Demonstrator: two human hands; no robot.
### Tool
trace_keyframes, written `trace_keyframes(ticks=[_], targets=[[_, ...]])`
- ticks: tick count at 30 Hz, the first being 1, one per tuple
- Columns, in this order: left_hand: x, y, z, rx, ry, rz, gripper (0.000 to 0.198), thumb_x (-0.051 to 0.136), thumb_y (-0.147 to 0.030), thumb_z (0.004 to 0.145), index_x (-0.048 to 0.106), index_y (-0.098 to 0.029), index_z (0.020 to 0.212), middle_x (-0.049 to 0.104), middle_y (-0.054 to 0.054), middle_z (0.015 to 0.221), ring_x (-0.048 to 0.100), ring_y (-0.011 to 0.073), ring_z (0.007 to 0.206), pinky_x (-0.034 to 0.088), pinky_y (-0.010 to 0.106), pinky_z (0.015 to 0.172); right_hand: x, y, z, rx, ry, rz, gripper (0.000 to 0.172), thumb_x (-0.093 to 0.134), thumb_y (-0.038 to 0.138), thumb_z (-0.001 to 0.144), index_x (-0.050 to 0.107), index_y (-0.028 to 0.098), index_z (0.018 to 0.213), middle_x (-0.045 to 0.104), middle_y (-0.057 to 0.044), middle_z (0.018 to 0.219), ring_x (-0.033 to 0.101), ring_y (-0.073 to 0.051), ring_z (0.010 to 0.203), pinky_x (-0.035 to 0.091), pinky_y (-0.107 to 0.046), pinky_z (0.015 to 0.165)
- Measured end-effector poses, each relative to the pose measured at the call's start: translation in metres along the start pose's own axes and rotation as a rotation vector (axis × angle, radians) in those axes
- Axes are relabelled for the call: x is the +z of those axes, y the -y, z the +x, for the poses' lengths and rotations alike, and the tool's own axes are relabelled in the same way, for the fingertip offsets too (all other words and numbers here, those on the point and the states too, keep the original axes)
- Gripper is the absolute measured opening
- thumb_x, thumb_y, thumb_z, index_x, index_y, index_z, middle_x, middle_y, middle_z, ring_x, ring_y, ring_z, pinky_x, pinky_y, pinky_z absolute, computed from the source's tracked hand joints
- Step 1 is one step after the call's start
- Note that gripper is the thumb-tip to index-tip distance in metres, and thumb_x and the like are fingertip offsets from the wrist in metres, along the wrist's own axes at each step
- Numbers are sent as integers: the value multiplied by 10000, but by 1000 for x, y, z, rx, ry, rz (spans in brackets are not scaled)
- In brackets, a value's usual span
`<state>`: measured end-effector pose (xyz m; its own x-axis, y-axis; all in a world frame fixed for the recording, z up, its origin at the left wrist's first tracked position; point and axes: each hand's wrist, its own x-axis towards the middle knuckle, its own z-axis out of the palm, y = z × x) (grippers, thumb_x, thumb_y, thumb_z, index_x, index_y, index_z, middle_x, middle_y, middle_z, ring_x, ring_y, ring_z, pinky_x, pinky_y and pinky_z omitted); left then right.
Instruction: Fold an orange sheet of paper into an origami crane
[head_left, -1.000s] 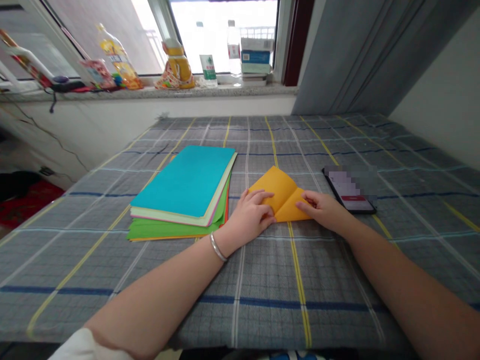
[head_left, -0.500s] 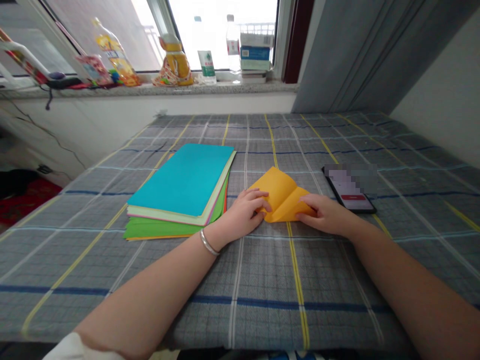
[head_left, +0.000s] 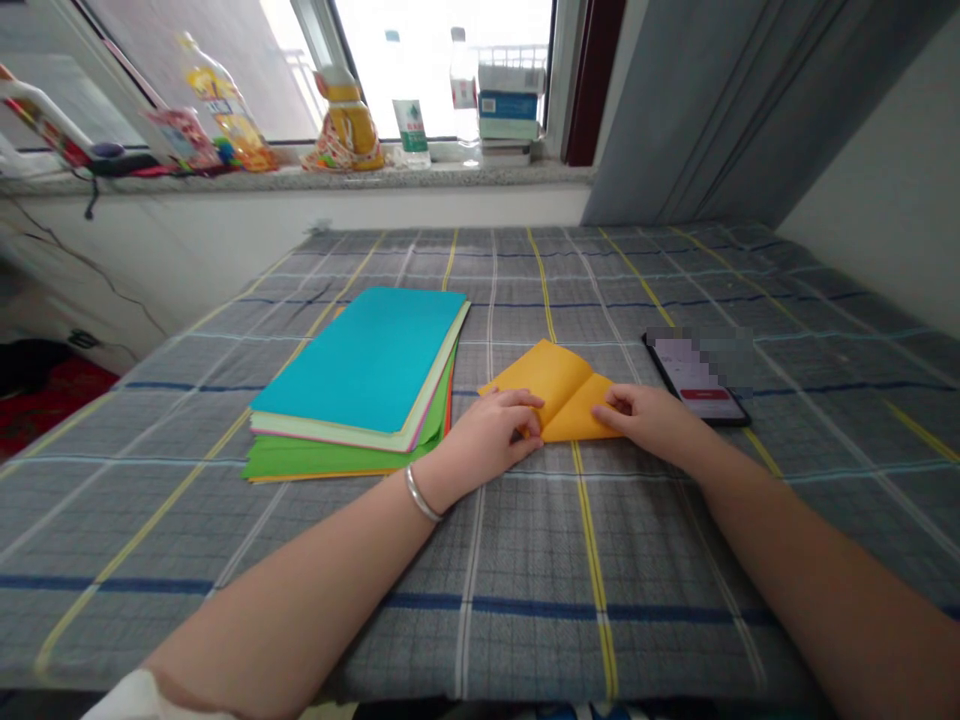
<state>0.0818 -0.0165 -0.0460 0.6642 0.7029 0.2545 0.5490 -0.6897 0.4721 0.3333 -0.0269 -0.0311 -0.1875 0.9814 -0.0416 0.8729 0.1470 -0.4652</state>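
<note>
- Orange paper [head_left: 566,385], creased: just right of frame centre
- Left hand [head_left: 491,437]: fingers curled over its left part; cannot tell whether pinching
- Right hand [head_left: 651,422]: thumb, bent fingers at its right corner; pinch likewise uncertain

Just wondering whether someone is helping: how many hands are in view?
2. The left hand is on the left part of the orange paper; the right hand is at its right side. No other hand shows.

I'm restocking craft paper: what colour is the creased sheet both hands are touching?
The creased sheet is yellow-orange; the head view shows it best.
</note>
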Motion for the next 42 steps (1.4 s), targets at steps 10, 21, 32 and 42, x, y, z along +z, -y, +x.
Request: trace_keyframes(ticks=[10,21,32,42], targets=[[-10,-1,-2,252,160,155,384,469,-239,960,535,-222,1338,563,23,1379,476,231,1294,373,415,1119,6,6,-2,112,-36,-211,331,469,473,872,542,217,676,625,-38,645,528,-175,593,231,-297,507],[-13,-8,-8,224,258,249,507,509,-327,939,435,-194,1423,402,30,1512,368,284,1374,313,458,1144,6,15,0,185,10,-321,334,425,472,896,584,216,751,683,-42,747,591,-194,687,247,-281,519],[-16,-15,-8,196,275,267,519,503,-364,939,431,-176,1417,447,36,1482,365,296,1369,306,463,1138,13,10,-4,-96,-172,-237,287,498,336,902,668,241,1113,674,-47,1051,631,-183,890,421,-275,685],[-13,-9,-6,163,212,151,444,540,-305,922,517,-180,1348,470,85,1459,413,266,1352,331,450,1140,16,14,-8,-108,-124,-287,406,523,429,893,668,231,1216,632,-75,1062,636,-195,865,475,-299,725]])
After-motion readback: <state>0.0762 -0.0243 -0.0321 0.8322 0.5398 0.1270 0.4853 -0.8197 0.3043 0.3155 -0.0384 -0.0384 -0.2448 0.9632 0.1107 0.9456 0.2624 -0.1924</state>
